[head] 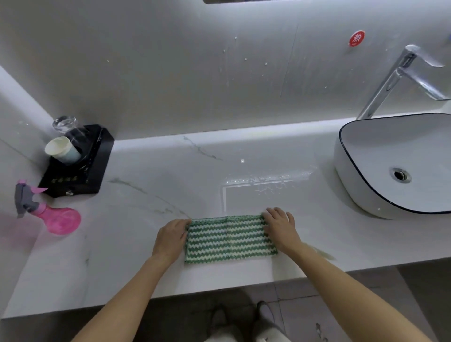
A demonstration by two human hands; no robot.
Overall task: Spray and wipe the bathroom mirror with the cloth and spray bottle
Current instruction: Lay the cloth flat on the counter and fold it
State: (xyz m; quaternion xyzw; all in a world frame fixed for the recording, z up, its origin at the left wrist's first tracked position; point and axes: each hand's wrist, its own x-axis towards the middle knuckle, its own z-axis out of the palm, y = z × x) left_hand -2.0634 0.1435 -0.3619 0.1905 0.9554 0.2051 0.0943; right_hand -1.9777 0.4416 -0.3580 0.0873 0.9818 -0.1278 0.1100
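Observation:
A green and white zigzag-striped cloth (228, 239) lies folded flat on the white marble counter (146, 244) near its front edge. My left hand (170, 240) holds the cloth's left end, fingers curled at the far left corner. My right hand (280, 229) rests on the cloth's right end, fingers curled over its far right corner. A pink spray bottle (57, 217) with a grey trigger head stands at the far left of the counter, well apart from both hands. Only the mirror's bottom edge (244, 1) shows at the top of the view.
A black tray (80, 171) at the back left carries a paper cup (62, 150) and a glass (66, 124). A white basin (395, 163) with a chrome tap (400, 78) sits at the right. Water droplets lie on the counter behind the cloth. The wall is splashed.

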